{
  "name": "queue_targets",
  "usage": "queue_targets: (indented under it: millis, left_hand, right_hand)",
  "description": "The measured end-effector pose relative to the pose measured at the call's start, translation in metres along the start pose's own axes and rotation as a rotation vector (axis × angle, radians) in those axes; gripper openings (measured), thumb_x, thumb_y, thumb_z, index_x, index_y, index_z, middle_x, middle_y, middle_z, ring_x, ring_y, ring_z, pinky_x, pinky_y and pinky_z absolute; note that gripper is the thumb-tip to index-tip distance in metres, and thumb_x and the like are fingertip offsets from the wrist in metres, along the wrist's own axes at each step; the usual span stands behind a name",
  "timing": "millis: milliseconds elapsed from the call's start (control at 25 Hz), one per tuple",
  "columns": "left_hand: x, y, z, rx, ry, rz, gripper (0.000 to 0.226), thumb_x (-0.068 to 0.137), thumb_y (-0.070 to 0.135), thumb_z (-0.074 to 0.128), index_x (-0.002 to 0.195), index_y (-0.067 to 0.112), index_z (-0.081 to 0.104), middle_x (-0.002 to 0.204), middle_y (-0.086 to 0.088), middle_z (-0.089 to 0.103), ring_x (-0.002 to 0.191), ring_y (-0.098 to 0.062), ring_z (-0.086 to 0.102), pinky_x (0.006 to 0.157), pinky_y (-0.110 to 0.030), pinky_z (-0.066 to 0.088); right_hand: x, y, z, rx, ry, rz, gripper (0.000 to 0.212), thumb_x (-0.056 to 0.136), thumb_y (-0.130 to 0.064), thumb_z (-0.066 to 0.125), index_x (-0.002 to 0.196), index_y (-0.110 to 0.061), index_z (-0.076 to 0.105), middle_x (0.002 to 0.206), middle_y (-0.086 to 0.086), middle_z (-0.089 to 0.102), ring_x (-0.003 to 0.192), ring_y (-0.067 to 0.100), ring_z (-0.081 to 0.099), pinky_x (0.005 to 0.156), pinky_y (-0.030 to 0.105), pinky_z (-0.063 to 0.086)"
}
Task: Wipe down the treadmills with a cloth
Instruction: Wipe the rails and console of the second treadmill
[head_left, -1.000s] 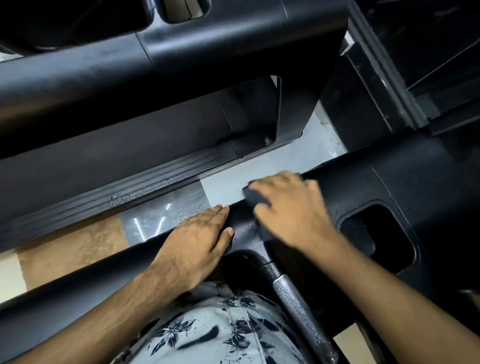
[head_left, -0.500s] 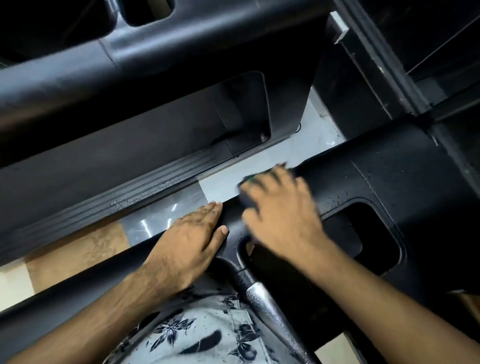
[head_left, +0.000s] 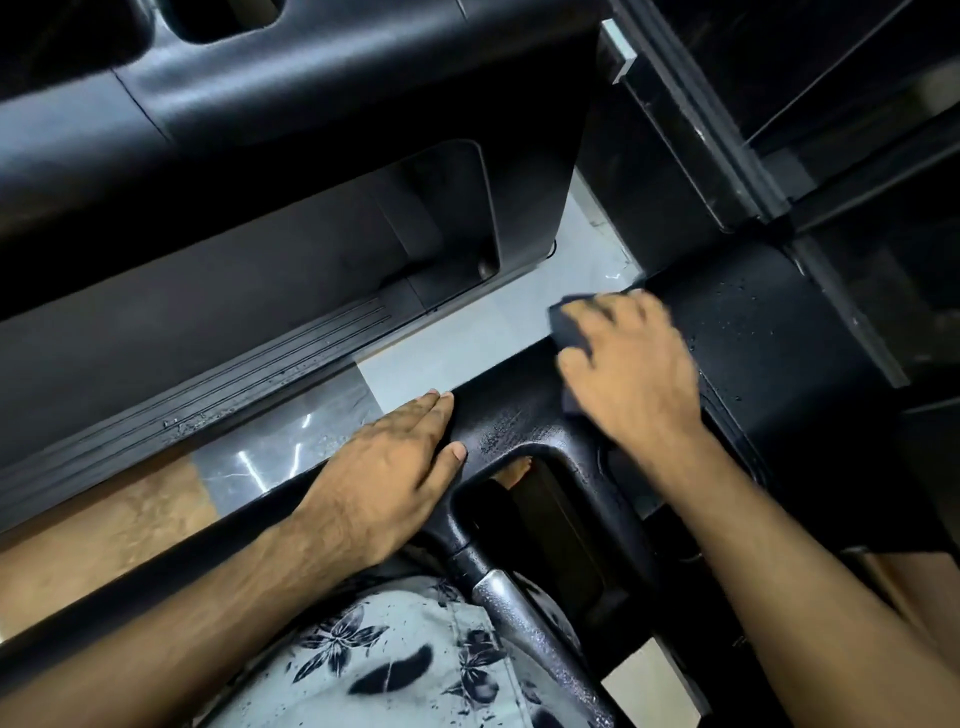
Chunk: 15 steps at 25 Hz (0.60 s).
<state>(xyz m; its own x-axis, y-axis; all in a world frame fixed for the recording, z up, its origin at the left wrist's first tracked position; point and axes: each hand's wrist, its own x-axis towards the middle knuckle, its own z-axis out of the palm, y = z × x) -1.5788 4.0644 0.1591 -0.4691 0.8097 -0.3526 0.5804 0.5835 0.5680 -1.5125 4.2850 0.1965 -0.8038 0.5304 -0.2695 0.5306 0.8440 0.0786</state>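
The black textured console of the near treadmill (head_left: 779, 332) runs across the lower right, wet with droplets. My right hand (head_left: 631, 374) presses a dark cloth (head_left: 569, 325) flat on its upper left edge; most of the cloth is hidden under the palm. My left hand (head_left: 389, 473) lies flat, fingers together, on the console's black arm beside a rectangular opening (head_left: 540, 499). A silver grip (head_left: 535, 634) slants down from the console below the hands.
A second black treadmill (head_left: 260, 171) fills the upper left, with a ribbed side rail (head_left: 208, 384). Between the two machines lies a strip of grey and brown floor tiles (head_left: 467, 343). A dark frame (head_left: 727, 156) crosses the upper right. My floral shirt (head_left: 395, 660) shows at the bottom.
My right hand with the cloth has slid up and to the right along the console edge. My left hand has stayed pressed on the arm.
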Motion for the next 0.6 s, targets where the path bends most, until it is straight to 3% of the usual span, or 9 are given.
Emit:
queue_targets:
  millis: [40, 160, 200, 320, 360, 480, 520, 600]
  left_hand:
    - [0.002, 0.001, 0.000, -0.006, -0.002, -0.003, 0.068, 0.098, 0.057, 0.014, 0.155, 0.021, 0.012, 0.161, 0.004, 0.017, 0.147, -0.004, 0.015, 0.117, -0.019, 0.006]
    - [0.009, 0.010, 0.001, -0.011, 0.013, 0.010, 0.072, 0.095, 0.059, 0.011, 0.155, 0.020, 0.012, 0.161, 0.003, 0.017, 0.147, -0.004, 0.014, 0.116, -0.018, 0.005]
    - [0.012, 0.012, 0.001, -0.015, 0.014, 0.014, 0.070, 0.097, 0.058, 0.013, 0.156, 0.020, 0.011, 0.162, 0.003, 0.016, 0.147, -0.004, 0.013, 0.117, -0.018, 0.005]
    - [0.020, 0.017, 0.000, -0.018, -0.007, 0.023, 0.063, 0.101, 0.050, 0.022, 0.156, 0.021, 0.008, 0.162, 0.004, 0.012, 0.148, -0.004, 0.009, 0.117, -0.018, 0.003]
    - [0.021, 0.020, 0.000, -0.012, -0.005, 0.029, 0.063, 0.101, 0.050, 0.022, 0.156, 0.020, 0.008, 0.162, 0.004, 0.011, 0.148, -0.004, 0.009, 0.117, -0.018, 0.002]
    - [0.029, 0.023, 0.000, -0.005, 0.004, 0.057, 0.065, 0.100, 0.052, 0.019, 0.156, 0.020, 0.009, 0.162, 0.004, 0.012, 0.148, -0.004, 0.010, 0.116, -0.017, 0.002]
    - [0.032, 0.021, 0.001, -0.005, 0.006, 0.065, 0.065, 0.101, 0.052, 0.019, 0.156, 0.020, 0.009, 0.162, 0.004, 0.012, 0.148, -0.004, 0.009, 0.116, -0.017, 0.002]
    - [0.035, 0.021, 0.001, 0.004, -0.005, 0.077, 0.065, 0.100, 0.051, 0.021, 0.156, 0.020, 0.008, 0.162, 0.004, 0.011, 0.148, -0.003, 0.009, 0.117, -0.018, 0.003]
  right_hand:
    - [0.001, 0.004, -0.002, -0.023, 0.028, 0.069, 0.068, 0.081, -0.045, 0.025, 0.144, -0.030, 0.045, 0.150, 0.005, 0.044, 0.142, 0.030, 0.029, 0.107, 0.051, 0.040]
    - [-0.044, -0.016, 0.021, -0.017, 0.059, -0.273, 0.063, 0.081, -0.041, 0.035, 0.142, -0.029, 0.046, 0.148, 0.003, 0.046, 0.142, 0.030, 0.033, 0.108, 0.053, 0.038]
    - [-0.041, -0.009, 0.018, -0.013, 0.016, -0.300, 0.064, 0.080, -0.040, 0.036, 0.142, -0.029, 0.046, 0.148, 0.003, 0.046, 0.141, 0.029, 0.033, 0.109, 0.052, 0.040]
    - [-0.006, 0.019, 0.001, 0.016, 0.074, 0.144, 0.063, 0.083, -0.041, 0.034, 0.143, -0.027, 0.045, 0.149, 0.009, 0.044, 0.135, 0.033, 0.035, 0.105, 0.050, 0.041]
    - [-0.012, 0.015, 0.002, -0.013, 0.117, 0.132, 0.063, 0.082, -0.041, 0.035, 0.141, -0.025, 0.048, 0.145, 0.013, 0.047, 0.130, 0.036, 0.039, 0.101, 0.049, 0.044]
    - [-0.047, -0.004, 0.018, -0.103, 0.115, -0.200, 0.059, 0.076, -0.046, 0.042, 0.130, -0.028, 0.056, 0.129, 0.008, 0.054, 0.117, 0.033, 0.049, 0.087, 0.047, 0.046]
    - [-0.033, 0.009, 0.012, -0.087, 0.081, -0.153, 0.056, 0.076, -0.046, 0.044, 0.128, -0.030, 0.056, 0.124, 0.007, 0.053, 0.111, 0.031, 0.049, 0.083, 0.046, 0.044]
    - [-0.007, 0.021, -0.002, -0.004, 0.133, 0.197, 0.051, 0.078, -0.047, 0.048, 0.126, -0.029, 0.054, 0.118, 0.007, 0.049, 0.105, 0.030, 0.045, 0.082, 0.045, 0.042]
